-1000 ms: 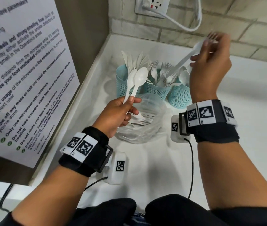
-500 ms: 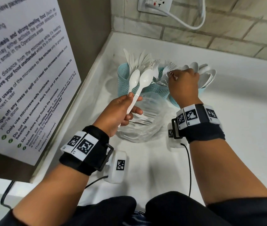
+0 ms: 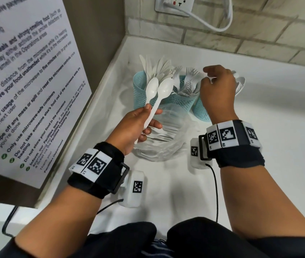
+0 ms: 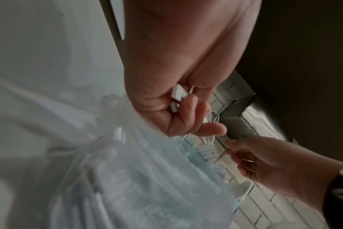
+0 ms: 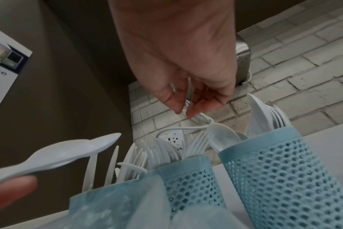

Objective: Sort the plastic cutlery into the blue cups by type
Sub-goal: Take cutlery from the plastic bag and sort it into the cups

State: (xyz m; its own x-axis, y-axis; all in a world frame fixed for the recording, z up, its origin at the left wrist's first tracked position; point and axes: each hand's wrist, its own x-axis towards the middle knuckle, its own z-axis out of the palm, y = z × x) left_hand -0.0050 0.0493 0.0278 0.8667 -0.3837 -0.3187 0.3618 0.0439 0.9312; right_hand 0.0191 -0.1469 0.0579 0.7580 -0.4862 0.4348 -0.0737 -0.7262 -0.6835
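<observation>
My left hand (image 3: 152,112) grips two white plastic spoons (image 3: 159,90) by their handles, bowls up, over a clear plastic bowl (image 3: 177,151) that holds a few white forks (image 3: 163,135). Behind it stand three blue mesh cups. The left cup (image 3: 140,97) holds knives, the middle cup (image 3: 182,105) holds forks, and the right cup (image 3: 201,111) holds spoons. My right hand (image 3: 206,75) hovers just above the fork and spoon cups. In the right wrist view its fingers (image 5: 196,108) hang loose and hold nothing. The two spoons (image 5: 68,153) show there at the left.
The cups stand in the corner of a white counter (image 3: 278,146). A brown cabinet side with a printed notice (image 3: 27,81) is at the left. A brick wall with a socket (image 3: 174,4) and white cable (image 3: 213,25) is behind.
My right hand came down from high up with a fork, reached the fork cup, and now hovers above the cups with nothing in it. My left hand has kept the two spoons nearly still.
</observation>
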